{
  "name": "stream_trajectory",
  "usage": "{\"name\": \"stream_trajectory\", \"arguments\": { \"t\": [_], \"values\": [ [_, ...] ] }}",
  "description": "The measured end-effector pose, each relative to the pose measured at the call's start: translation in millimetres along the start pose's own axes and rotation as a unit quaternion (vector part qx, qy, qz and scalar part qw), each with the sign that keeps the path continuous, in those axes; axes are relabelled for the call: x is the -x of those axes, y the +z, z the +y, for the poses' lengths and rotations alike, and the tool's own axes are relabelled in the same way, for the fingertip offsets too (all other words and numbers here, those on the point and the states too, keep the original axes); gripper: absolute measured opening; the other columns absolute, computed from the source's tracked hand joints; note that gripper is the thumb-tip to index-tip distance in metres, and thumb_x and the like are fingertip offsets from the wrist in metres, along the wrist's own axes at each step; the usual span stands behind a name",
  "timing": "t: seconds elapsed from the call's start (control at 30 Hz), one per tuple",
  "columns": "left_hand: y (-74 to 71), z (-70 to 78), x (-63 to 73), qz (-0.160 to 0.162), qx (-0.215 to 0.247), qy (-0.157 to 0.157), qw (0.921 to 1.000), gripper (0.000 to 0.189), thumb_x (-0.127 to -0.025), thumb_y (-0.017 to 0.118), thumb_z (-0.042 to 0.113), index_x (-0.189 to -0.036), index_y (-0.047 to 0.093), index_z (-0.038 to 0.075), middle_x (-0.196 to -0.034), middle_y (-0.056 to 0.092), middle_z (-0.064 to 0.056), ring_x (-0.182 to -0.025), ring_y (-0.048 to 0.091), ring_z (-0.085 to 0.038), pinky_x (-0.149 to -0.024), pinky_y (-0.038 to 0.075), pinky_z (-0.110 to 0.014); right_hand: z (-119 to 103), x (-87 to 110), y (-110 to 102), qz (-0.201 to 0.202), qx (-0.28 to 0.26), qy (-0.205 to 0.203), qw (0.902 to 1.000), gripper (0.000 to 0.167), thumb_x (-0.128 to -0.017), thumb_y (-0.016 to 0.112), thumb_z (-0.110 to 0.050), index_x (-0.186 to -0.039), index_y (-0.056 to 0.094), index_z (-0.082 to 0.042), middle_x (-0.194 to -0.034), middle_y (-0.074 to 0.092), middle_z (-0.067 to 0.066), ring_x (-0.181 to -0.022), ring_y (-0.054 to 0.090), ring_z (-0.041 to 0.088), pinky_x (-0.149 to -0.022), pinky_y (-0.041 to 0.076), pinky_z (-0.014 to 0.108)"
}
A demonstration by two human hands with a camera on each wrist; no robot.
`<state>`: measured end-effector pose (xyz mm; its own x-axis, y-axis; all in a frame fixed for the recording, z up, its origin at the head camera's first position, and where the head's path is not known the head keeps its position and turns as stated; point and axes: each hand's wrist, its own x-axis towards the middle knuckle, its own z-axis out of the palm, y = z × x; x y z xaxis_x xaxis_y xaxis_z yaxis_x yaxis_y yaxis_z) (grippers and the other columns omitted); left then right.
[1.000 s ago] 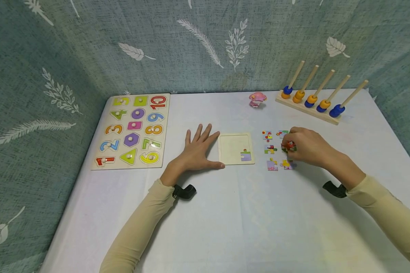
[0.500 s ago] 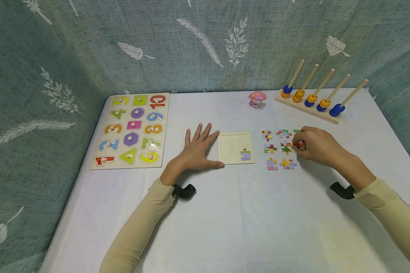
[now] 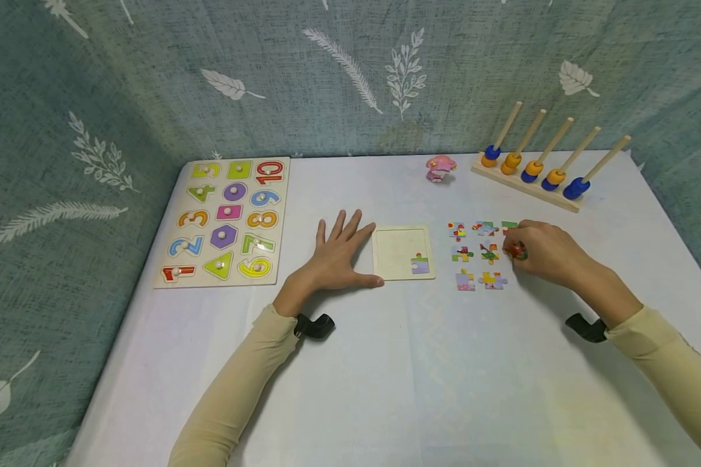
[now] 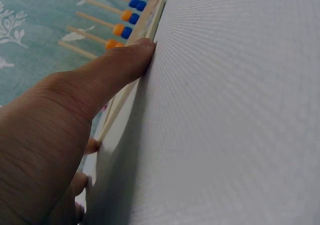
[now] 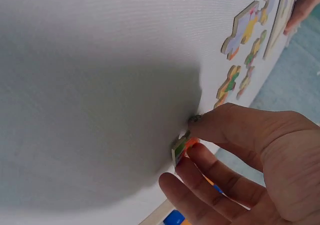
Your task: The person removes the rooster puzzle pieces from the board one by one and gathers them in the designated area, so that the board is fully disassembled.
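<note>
My left hand [image 3: 340, 258] lies with fingers spread at the left side of a square wooden puzzle tray [image 3: 394, 254]; thumb and forefinger touch its edge. One jigsaw piece [image 3: 420, 264] sits in the tray's lower right corner. My right hand [image 3: 546, 254] pinches a red and green jigsaw piece [image 3: 517, 251] between thumb and fingers at the right end of the laid-out pieces. In the right wrist view, that held piece [image 5: 180, 149] is tilted close over the cloth, partly covered by the fingers. Several loose pieces [image 3: 490, 253] lie in rows between the tray and this hand.
A number and shape peg board [image 3: 224, 224] lies at the left. A small pink figurine [image 3: 441, 168] stands at the back, left of a wooden bead stacker [image 3: 526, 185] with blue and orange beads. Green leaf-patterned cloth [image 3: 350, 78] walls the table's back and left.
My right hand has shifted right with the red and green piece, uncovering pieces in the middle column; over the last half second it barely moves. The left hand stays put.
</note>
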<state>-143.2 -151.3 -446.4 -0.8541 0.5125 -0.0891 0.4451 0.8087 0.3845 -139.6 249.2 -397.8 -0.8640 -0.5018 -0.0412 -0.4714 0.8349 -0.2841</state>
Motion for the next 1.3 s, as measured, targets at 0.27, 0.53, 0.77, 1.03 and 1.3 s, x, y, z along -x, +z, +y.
{"name": "stream_trajectory", "arguments": {
  "t": [0.27,0.53,0.77,1.03,1.3],
  "values": [
    [0.4,-1.2,0.7,0.002,0.000,-0.001,1.0000,0.113,-0.074,0.072,0.071,-0.162,0.022,0.021,-0.168,0.000,-0.009,-0.151,-0.013,-0.032,-0.113,-0.013,-0.062,0,-2.1,0,-0.011,0.000,0.005,0.9999,0.018,-0.076,0.077,0.003,-0.093,0.075,-0.003,-0.093,0.067,0.010,-0.088,0.064,0.033,-0.076,0.051,0.054],
    [1.4,-1.4,1.6,0.003,0.001,-0.003,1.0000,0.113,-0.074,0.073,0.071,-0.161,0.022,0.020,-0.168,0.000,-0.009,-0.151,-0.012,-0.033,-0.113,-0.013,-0.062,-2,-1.9,-3,0.000,0.002,-0.013,0.9999,0.019,-0.075,0.077,0.004,-0.092,0.075,-0.005,-0.090,0.066,0.008,-0.081,0.062,0.028,-0.071,0.051,0.050],
    [0.8,-2.7,1.7,0.001,0.001,-0.007,1.0000,0.113,-0.074,0.073,0.071,-0.161,0.022,0.021,-0.168,0.000,-0.009,-0.151,-0.012,-0.032,-0.113,-0.014,-0.062,-14,-4.7,-7,0.010,-0.002,-0.023,0.9997,0.023,-0.077,0.077,0.003,-0.100,0.075,-0.001,-0.093,0.067,0.010,-0.078,0.061,0.026,-0.070,0.050,0.048],
    [0.7,-1.7,0.5,0.003,0.003,0.000,1.0000,0.113,-0.075,0.073,0.071,-0.162,0.022,0.020,-0.168,0.000,-0.009,-0.151,-0.013,-0.032,-0.112,-0.013,-0.062,-29,-13.7,-7,0.010,-0.013,-0.033,0.9993,0.017,-0.083,0.073,-0.002,-0.099,0.076,-0.004,-0.094,0.068,0.008,-0.074,0.060,0.020,-0.067,0.050,0.043],
    [0.7,-0.4,-0.3,0.002,0.001,-0.001,1.0000,0.112,-0.075,0.073,0.070,-0.161,0.022,0.021,-0.168,0.000,-0.009,-0.151,-0.013,-0.032,-0.112,-0.013,-0.062,-42,-23.5,-5,-0.008,-0.023,-0.018,0.9995,0.018,-0.085,0.075,-0.009,-0.103,0.076,-0.003,-0.100,0.068,0.010,-0.091,0.065,0.029,-0.080,0.052,0.050]
  ]
}}
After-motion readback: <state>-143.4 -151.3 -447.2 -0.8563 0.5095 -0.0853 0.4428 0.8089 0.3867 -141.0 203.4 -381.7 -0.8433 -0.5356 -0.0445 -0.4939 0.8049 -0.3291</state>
